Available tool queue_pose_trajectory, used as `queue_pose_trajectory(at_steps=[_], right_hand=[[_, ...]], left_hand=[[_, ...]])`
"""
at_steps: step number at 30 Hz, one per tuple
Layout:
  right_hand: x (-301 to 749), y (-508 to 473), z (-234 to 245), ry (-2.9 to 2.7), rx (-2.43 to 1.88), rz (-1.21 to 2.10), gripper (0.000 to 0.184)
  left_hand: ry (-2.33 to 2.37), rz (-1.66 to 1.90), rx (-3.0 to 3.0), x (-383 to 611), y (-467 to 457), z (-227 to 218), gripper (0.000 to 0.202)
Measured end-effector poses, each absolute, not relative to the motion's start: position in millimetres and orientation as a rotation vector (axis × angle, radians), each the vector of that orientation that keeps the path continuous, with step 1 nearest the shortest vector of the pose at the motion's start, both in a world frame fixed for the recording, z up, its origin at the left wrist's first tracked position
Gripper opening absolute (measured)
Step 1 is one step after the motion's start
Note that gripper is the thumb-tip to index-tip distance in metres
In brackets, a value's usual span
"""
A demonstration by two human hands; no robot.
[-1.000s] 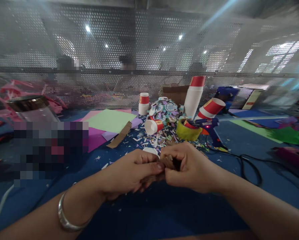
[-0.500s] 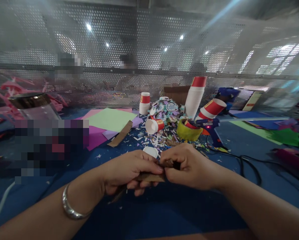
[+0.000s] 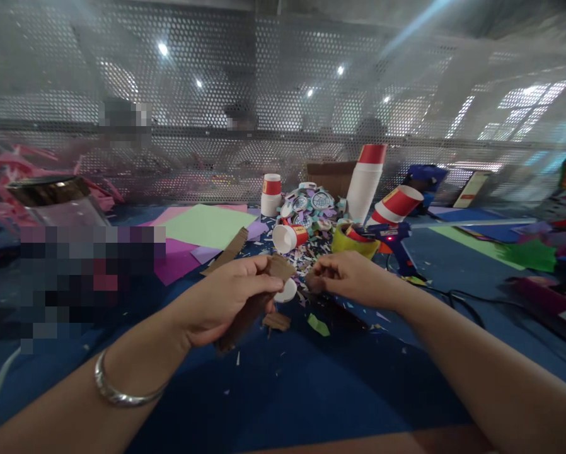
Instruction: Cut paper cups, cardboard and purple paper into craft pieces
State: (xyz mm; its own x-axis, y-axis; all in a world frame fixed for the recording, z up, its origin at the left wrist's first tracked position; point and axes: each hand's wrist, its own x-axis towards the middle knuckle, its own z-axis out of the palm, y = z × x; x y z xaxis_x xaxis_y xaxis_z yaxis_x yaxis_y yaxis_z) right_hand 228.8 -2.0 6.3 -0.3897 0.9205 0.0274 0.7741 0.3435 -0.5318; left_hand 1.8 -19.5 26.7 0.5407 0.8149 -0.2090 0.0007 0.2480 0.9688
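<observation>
My left hand is closed on a strip of brown cardboard; one end sticks up past the thumb and the rest runs down under the palm. To its right, my right hand has its fingertips pinched on a small brown cardboard scrap, apart from the strip. Between the hands lies a white round paper piece. Just below them are a torn cardboard bit and a green paper scrap on the blue table.
Beyond the hands lie a tipped red-and-white paper cup, a heap of cut paper pieces, and a tall cup stack. A glue gun with a lit red light rests by a yellow-green tape roll. Coloured sheets are at left.
My hands have drawn apart, the right one moving away with a small cardboard scrap. The strip in my left hand now tilts upward, and scraps on the table beneath have come into view.
</observation>
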Motion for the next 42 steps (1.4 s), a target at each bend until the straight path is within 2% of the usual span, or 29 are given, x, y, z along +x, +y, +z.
queue_pose_trajectory(at_steps=[3,6,10,13,18,23,31,39,42], right_hand=[[228,-2,5,-2.206,-1.555,0.591,0.018],[227,-7,10,-2.179,-1.558,0.484,0.013],[226,-14,14,-2.404,-1.593,0.375,0.015],[225,-18,13,-2.559,-1.682,0.356,0.019],[223,-22,12,-2.635,-1.676,0.373,0.012],[224,-22,21,-2.566,-1.686,0.547,0.011],[224,-24,27,-2.288,-1.289,0.914,0.015],[212,-28,21,-2.104,-1.201,0.929,0.017],[207,-29,16,-1.987,-1.16,1.044,0.016]], left_hand=[[0.909,0.754,1.207,1,-18,26,0.011],[0.976,0.855,1.246,1,-17,24,0.015],[1.023,0.871,1.329,-1,-14,17,0.021],[1.006,0.894,1.324,-2,-13,14,0.019],[0.999,0.955,1.301,0,-13,15,0.015],[1.055,0.935,1.286,2,-14,17,0.01],[0.98,0.907,1.11,8,-20,18,0.012],[0.807,0.83,0.91,16,-26,18,0.006],[0.772,0.863,0.894,16,-26,19,0.005]])
